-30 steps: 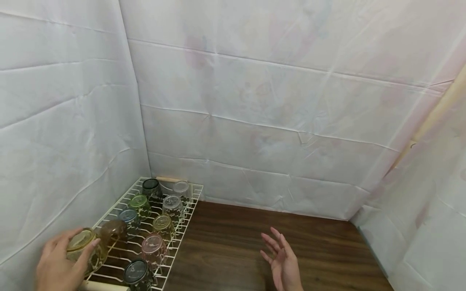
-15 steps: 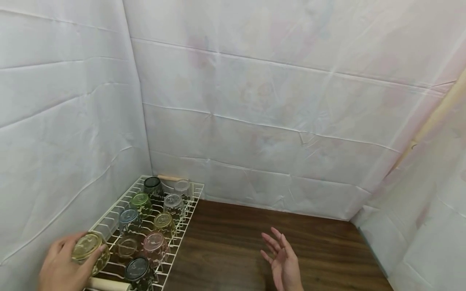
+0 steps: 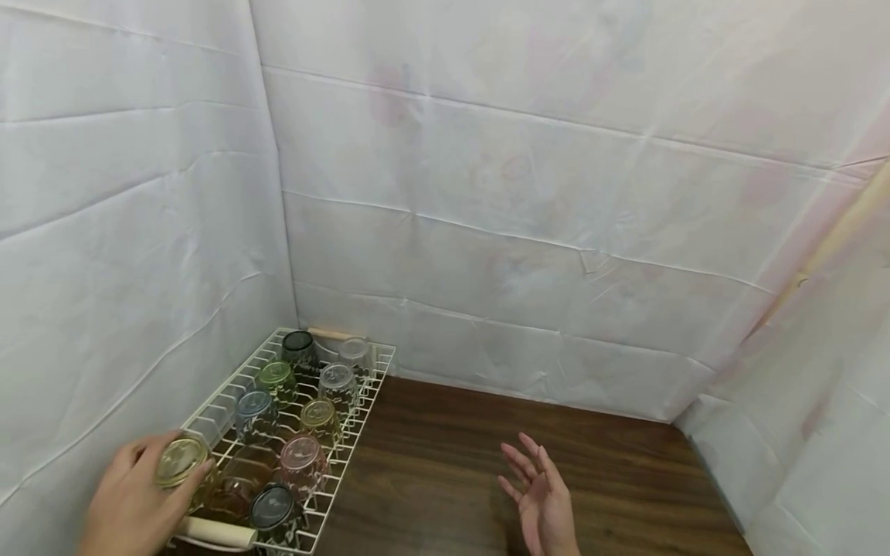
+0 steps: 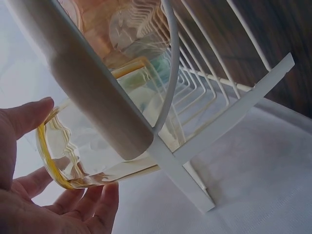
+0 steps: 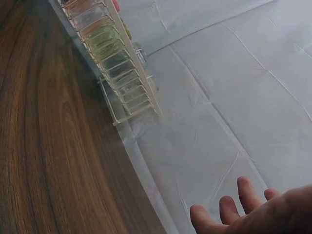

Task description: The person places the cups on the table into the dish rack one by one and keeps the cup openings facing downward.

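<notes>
My left hand (image 3: 135,494) holds a clear yellow-tinted glass (image 3: 182,463) at the near left corner of a white wire rack (image 3: 354,450). In the left wrist view, thumb and fingers grip the yellow-rimmed end of the glass, partly behind the rack's wooden handle (image 4: 105,97). Beside it in the rack is a brown glass (image 3: 243,479), its outline blurred. A dark glass (image 3: 273,507) and a pink glass (image 3: 302,455) stand bottom-up to its right. My right hand (image 3: 545,494) hovers over the wooden table (image 3: 445,463), fingers loosely spread, holding nothing.
Farther back in the rack stand a blue glass (image 3: 256,409), a green glass (image 3: 278,380), an amber glass (image 3: 320,417) and several others, bottom-up. White cloth walls (image 3: 487,232) enclose the table at the back and sides.
My left hand and the yellow glass have shifted slightly right in the head view. The brown glass has moved nearer, from beside the blue glass to beside the dark one. The right hand stays put.
</notes>
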`<state>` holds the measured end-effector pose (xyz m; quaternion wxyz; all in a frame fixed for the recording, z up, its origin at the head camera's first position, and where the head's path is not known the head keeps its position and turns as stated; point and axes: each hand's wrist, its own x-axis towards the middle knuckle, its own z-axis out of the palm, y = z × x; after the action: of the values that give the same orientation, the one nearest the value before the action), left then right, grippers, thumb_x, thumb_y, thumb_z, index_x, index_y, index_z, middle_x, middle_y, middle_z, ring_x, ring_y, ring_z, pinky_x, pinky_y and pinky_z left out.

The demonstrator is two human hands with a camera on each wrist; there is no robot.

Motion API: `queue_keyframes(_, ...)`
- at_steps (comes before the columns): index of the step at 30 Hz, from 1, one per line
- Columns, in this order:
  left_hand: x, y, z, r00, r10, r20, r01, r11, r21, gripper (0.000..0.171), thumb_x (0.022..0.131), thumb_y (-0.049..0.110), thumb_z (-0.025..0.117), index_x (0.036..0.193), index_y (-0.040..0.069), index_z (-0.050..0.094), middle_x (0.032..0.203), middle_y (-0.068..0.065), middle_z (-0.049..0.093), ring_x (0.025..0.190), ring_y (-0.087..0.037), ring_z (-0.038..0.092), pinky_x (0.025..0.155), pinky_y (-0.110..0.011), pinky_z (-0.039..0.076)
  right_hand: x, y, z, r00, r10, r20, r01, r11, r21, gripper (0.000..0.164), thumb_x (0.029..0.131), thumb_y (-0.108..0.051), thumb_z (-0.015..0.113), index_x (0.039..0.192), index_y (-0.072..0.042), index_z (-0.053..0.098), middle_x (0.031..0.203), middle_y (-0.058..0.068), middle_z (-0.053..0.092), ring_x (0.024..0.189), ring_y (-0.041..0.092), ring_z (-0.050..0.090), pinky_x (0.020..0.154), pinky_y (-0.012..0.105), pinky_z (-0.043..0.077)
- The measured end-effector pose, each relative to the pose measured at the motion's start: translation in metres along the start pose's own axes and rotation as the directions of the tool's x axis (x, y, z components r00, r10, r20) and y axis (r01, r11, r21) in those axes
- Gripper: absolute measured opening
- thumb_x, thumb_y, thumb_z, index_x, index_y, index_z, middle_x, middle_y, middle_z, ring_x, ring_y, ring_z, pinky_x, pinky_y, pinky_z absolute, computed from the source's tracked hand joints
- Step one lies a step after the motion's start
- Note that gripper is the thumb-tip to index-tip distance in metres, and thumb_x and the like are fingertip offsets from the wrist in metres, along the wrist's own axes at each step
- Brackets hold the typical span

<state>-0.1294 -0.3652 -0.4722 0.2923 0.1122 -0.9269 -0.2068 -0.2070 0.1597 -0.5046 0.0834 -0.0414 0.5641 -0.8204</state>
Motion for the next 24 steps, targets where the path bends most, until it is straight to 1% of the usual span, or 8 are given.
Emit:
queue_keyframes(3, 0.0006, -0.0002, 0.0012, 0.999, 0.033, -0.032, -0.032, 0.999, 0.004, 0.062, 0.082, 0.027, 0.090, 0.131, -0.001, 0.065, 0.122, -0.031, 0.056, 0.105, -0.048, 0.057, 0.078, -0.061, 0.043, 0.0008, -0.0002, 0.0001, 1.000, -0.003, -0.001, 0.003, 1.000, 0.005, 0.057, 0.115, -0.059, 0.024, 0.160, -0.026, 0.033, 0.137, -0.014, 0.068, 0.139, 0.013, 0.048, 0.123, 0.055, 0.033)
queue_keyframes(9, -0.0007, -0.0031, 0.0029, 0.996, 0.071, -0.061, -0.069, 0.997, 0.032, 0.063, 0.080, 0.026, 0.090, 0.128, -0.005, 0.066, 0.121, -0.032, 0.055, 0.103, -0.049, 0.056, 0.081, -0.067, 0.045, 0.0019, 0.0007, 0.0009, 1.000, 0.006, -0.007, -0.006, 1.000, 0.011, 0.060, 0.114, -0.060, 0.025, 0.162, -0.024, 0.031, 0.136, -0.013, 0.068, 0.139, 0.014, 0.047, 0.125, 0.058, 0.032)
queue_keyframes(12, -0.0003, -0.0042, 0.0028, 0.995, 0.087, -0.047, -0.085, 0.995, 0.046, 0.065, 0.080, 0.029, 0.090, 0.129, -0.006, 0.066, 0.122, -0.032, 0.056, 0.104, -0.049, 0.056, 0.081, -0.067, 0.046, 0.0024, 0.0008, 0.0014, 1.000, 0.006, -0.008, -0.006, 1.000, 0.010, 0.060, 0.114, -0.060, 0.025, 0.162, -0.024, 0.031, 0.137, -0.013, 0.068, 0.141, 0.015, 0.046, 0.124, 0.056, 0.033)
queue_keyframes(15, 0.0018, -0.0040, 0.0019, 0.995, 0.098, -0.007, -0.098, 0.993, 0.060, 0.068, 0.081, 0.034, 0.090, 0.130, -0.005, 0.066, 0.123, -0.032, 0.056, 0.104, -0.049, 0.058, 0.080, -0.068, 0.048, 0.0027, 0.0009, 0.0018, 1.000, 0.003, -0.006, -0.003, 1.000, 0.009, 0.059, 0.114, -0.059, 0.025, 0.162, -0.024, 0.032, 0.136, -0.013, 0.068, 0.140, 0.015, 0.046, 0.122, 0.054, 0.034)
queue_keyframes(18, 0.0028, -0.0030, 0.0006, 0.995, 0.096, 0.029, -0.098, 0.993, 0.064, 0.069, 0.081, 0.037, 0.091, 0.132, -0.003, 0.066, 0.123, -0.031, 0.056, 0.102, -0.049, 0.060, 0.077, -0.070, 0.050, 0.0025, 0.0009, 0.0023, 1.000, -0.001, -0.004, 0.001, 1.000, 0.008, 0.059, 0.114, -0.059, 0.025, 0.162, -0.024, 0.031, 0.137, -0.013, 0.068, 0.139, 0.014, 0.046, 0.122, 0.055, 0.034)
queue_keyframes(20, 0.0022, -0.0026, -0.0003, 0.995, 0.088, 0.037, -0.090, 0.994, 0.061, 0.069, 0.081, 0.037, 0.091, 0.132, -0.001, 0.066, 0.122, -0.030, 0.056, 0.101, -0.049, 0.061, 0.074, -0.070, 0.051, 0.0023, 0.0008, 0.0027, 1.000, -0.002, -0.004, 0.002, 1.000, 0.006, 0.060, 0.114, -0.059, 0.025, 0.163, -0.023, 0.030, 0.137, -0.013, 0.068, 0.140, 0.015, 0.046, 0.123, 0.056, 0.034)
queue_keyframes(22, 0.0005, -0.0023, -0.0007, 0.996, 0.087, 0.030, -0.088, 0.994, 0.062, 0.067, 0.078, 0.036, 0.093, 0.130, 0.001, 0.067, 0.122, -0.028, 0.057, 0.100, -0.048, 0.061, 0.072, -0.071, 0.051, 0.0022, 0.0005, 0.0031, 1.000, -0.003, -0.004, 0.003, 1.000, 0.004, 0.061, 0.114, -0.059, 0.025, 0.163, -0.022, 0.029, 0.137, -0.013, 0.068, 0.141, 0.016, 0.045, 0.123, 0.057, 0.033)
queue_keyframes(24, -0.0007, -0.0020, -0.0009, 0.996, 0.086, 0.024, -0.087, 0.994, 0.069, 0.067, 0.078, 0.036, 0.093, 0.129, 0.001, 0.068, 0.121, -0.028, 0.058, 0.101, -0.048, 0.061, 0.073, -0.072, 0.051, 0.0022, 0.0000, 0.0036, 1.000, -0.006, -0.005, 0.006, 1.000, 0.001, 0.062, 0.114, -0.059, 0.025, 0.163, -0.022, 0.029, 0.137, -0.012, 0.068, 0.142, 0.017, 0.044, 0.123, 0.057, 0.034)
